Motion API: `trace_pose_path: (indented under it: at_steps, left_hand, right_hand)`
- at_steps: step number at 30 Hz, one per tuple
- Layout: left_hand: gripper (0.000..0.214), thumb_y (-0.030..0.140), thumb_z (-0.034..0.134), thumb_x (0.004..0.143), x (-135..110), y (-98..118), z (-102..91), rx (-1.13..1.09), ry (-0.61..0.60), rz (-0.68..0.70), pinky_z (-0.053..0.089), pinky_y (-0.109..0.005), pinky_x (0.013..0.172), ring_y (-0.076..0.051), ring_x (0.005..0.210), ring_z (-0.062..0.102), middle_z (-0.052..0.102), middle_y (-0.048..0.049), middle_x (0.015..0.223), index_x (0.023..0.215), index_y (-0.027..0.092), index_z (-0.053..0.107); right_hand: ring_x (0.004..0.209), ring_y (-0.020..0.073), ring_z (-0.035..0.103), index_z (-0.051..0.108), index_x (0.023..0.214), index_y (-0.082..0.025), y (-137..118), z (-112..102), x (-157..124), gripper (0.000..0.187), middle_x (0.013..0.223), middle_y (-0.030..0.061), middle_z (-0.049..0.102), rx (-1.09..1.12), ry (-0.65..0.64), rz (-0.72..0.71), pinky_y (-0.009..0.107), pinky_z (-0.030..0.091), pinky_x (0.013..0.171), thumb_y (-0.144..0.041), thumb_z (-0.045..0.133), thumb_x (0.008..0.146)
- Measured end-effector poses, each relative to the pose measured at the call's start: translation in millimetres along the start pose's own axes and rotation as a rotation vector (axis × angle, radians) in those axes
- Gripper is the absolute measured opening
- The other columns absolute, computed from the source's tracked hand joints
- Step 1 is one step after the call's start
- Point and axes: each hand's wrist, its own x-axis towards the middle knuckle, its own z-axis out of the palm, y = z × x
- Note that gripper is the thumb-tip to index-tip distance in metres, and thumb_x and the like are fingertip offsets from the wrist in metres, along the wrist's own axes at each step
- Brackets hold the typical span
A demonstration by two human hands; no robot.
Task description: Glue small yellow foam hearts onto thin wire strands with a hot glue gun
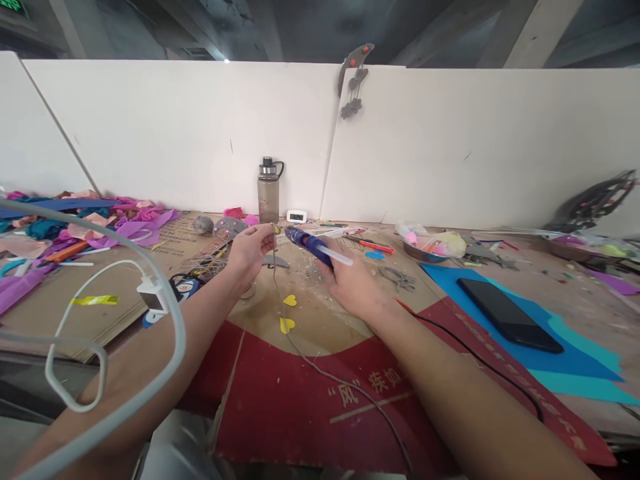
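Big red-and-tan printed cardboard sheet point(280, 420) down below, and from where I'm standing the right hand point(353, 283) is wrapped round a chunky dark-blue plastic glue gun point(311, 244), long axis slanting away leftward, tip just short of the left hand point(253, 249), which is pinching a tiny yellow piece point(276, 229).

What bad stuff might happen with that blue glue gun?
If the blue glue gun in the right hand is hot, a slip might burn the left hand, just past its tip. The grey string trails over the red cardboard, so a forearm might snag it.
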Motion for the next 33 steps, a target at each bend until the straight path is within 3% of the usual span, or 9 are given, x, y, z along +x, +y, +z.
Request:
trace_pose_path:
  at_steps: [3, 6, 10, 15, 18, 21, 27, 30, 33]
  left_hand:
    - [0.02, 0.022, 0.078, 0.056, 1.3, -0.1, -1.1, -0.026, 0.019, -0.061, 0.047, -0.021, 0.058, -0.009, 0.058, 0.056, 0.059, 0.0002, 0.061, 0.066, 0.014, 0.062]
    - [0.019, 0.023, 0.076, 0.057, -1.2, -1.6, 1.9, 0.056, 0.017, -0.058, 0.042, -0.02, 0.052, -0.008, 0.056, 0.053, 0.057, 0.0011, 0.061, 0.065, 0.015, 0.061]
    - [0.014, 0.026, 0.071, 0.064, -8.0, -4.9, 7.6, 0.305, -0.069, 0.13, 0.028, -0.02, 0.045, -0.005, 0.048, 0.039, 0.049, 0.0041, 0.055, 0.062, 0.016, 0.062]
    - [0.01, 0.027, 0.064, 0.072, -17.7, -2.8, 11.2, 0.641, -0.098, 0.411, 0.033, -0.022, 0.05, -0.008, 0.054, 0.044, 0.056, 0.0016, 0.062, 0.07, 0.017, 0.066]
    - [0.008, 0.025, 0.062, 0.074, -22.7, 1.0, 12.7, 0.742, -0.123, 0.524, 0.037, -0.023, 0.054, -0.01, 0.057, 0.048, 0.06, 0.0, 0.067, 0.073, 0.018, 0.066]
    - [0.006, 0.021, 0.061, 0.074, -27.8, 4.0, 15.8, 0.815, -0.129, 0.598, 0.038, -0.024, 0.056, -0.01, 0.057, 0.048, 0.06, -0.0002, 0.07, 0.073, 0.019, 0.067]
    - [0.009, 0.013, 0.066, 0.067, -38.1, 5.9, 25.1, 0.797, -0.147, 0.62, 0.039, -0.025, 0.065, -0.012, 0.062, 0.05, 0.061, 0.0, 0.071, 0.07, 0.021, 0.069]
    - [0.008, 0.014, 0.069, 0.065, -40.4, 4.1, 27.3, 0.736, -0.15, 0.548, 0.039, -0.025, 0.063, -0.012, 0.061, 0.051, 0.063, 0.0, 0.072, 0.069, 0.021, 0.069]
    - [0.003, 0.019, 0.068, 0.069, -40.6, 1.0, 27.5, 0.705, -0.18, 0.449, 0.039, -0.024, 0.056, -0.011, 0.054, 0.052, 0.062, 0.0005, 0.065, 0.072, 0.02, 0.068]
  right_hand:
    - [0.091, 0.0254, 0.058, 0.056, 0.106, -0.019, 14.5, -0.3, 5.3, 0.026, 0.101, 0.0117, 0.064, 0.1, 0.129, 0.122, 0.039, 0.045, 0.081, -0.031, 0.047, 0.085]
    - [0.073, 0.0223, 0.06, 0.055, 0.091, -0.02, 40.1, 0.1, 12.6, 0.021, 0.079, 0.0065, 0.064, 0.214, 0.16, 0.431, 0.035, 0.045, 0.069, -0.038, 0.049, 0.082]
    - [0.06, 0.0205, 0.059, 0.053, 0.073, -0.021, 78.0, 1.9, 17.7, 0.012, 0.061, 0.0049, 0.061, 0.128, 0.016, 0.704, 0.031, 0.043, 0.058, -0.032, 0.05, 0.079]
    - [0.076, 0.0286, 0.063, 0.052, 0.065, -0.02, 98.6, -4.3, 14.9, 0.009, 0.069, 0.0141, 0.065, -0.138, -0.1, 0.778, 0.04, 0.045, 0.071, -0.021, 0.058, 0.071]
    - [0.102, 0.0342, 0.058, 0.052, 0.073, -0.018, 87.6, -8.5, 14.2, 0.007, 0.093, 0.0214, 0.064, -0.213, 0.064, 0.658, 0.047, 0.04, 0.087, -0.021, 0.057, 0.072]
    - [0.1, 0.0254, 0.059, 0.049, 0.085, -0.02, 59.7, -0.8, 15.4, 0.01, 0.098, 0.0132, 0.063, -0.084, 0.193, 0.494, 0.041, 0.043, 0.087, -0.029, 0.046, 0.082]
    - [0.081, 0.0168, 0.064, 0.038, 0.096, -0.024, -6.2, 29.9, 15.1, 0.035, 0.088, 0.001, 0.064, 0.959, 0.064, 0.484, 0.033, 0.048, 0.074, -0.037, 0.061, 0.072]
    - [0.067, 0.0119, 0.06, 0.037, 0.094, -0.024, -18.8, 32.0, 15.2, 0.037, 0.074, -0.0057, 0.058, 1.165, 0.055, 0.53, 0.031, 0.049, 0.071, -0.031, 0.064, 0.069]
    - [0.054, 0.0072, 0.048, 0.041, 0.091, -0.024, -15.9, 30.4, 16.1, 0.033, 0.068, -0.0096, 0.049, 1.182, 0.075, 0.537, 0.027, 0.049, 0.061, -0.029, 0.063, 0.068]
